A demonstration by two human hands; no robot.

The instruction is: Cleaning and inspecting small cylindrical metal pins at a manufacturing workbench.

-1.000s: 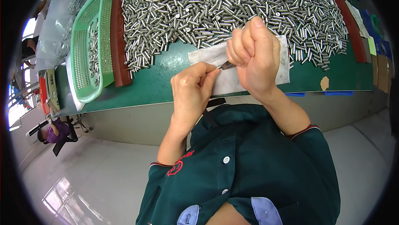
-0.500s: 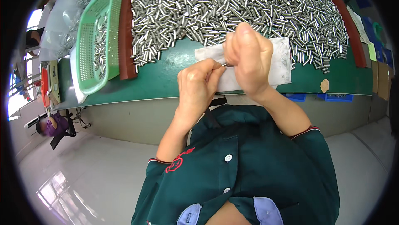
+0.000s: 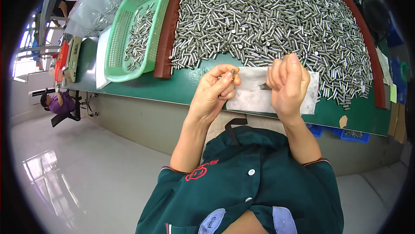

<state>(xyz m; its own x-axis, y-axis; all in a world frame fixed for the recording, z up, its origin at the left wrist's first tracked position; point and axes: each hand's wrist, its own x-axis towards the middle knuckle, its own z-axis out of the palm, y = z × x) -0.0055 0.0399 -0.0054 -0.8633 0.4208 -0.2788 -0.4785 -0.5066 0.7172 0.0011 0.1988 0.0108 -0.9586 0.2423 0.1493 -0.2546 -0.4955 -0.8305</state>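
Note:
Pinched between the thumb and fingers of my left hand (image 3: 215,88) is a small metal pin (image 3: 233,73), its end standing up past the fingertips. My right hand (image 3: 288,86) is curled into a fist, apart from the left. A small grey shape shows below its fingers, but I cannot make out what it holds. Both hands are over a white, smudged cloth (image 3: 247,92) on the green tabletop (image 3: 173,90). Beyond them spreads a wide heap of shiny metal pins (image 3: 268,22).
Reddish-brown rails (image 3: 166,39) (image 3: 375,74) border the heap on both sides. Left of it stands a light green perforated basket (image 3: 113,57) with pins in it. Farther left are clear plastic bags (image 3: 88,13). Blue bins (image 3: 354,135) sit below the table's right edge. A person in purple (image 3: 60,104) sits far left.
My hands have moved apart; they were together over the cloth. The left hand has turned, and the pin now points up. The whole view has shifted, showing more of the basket.

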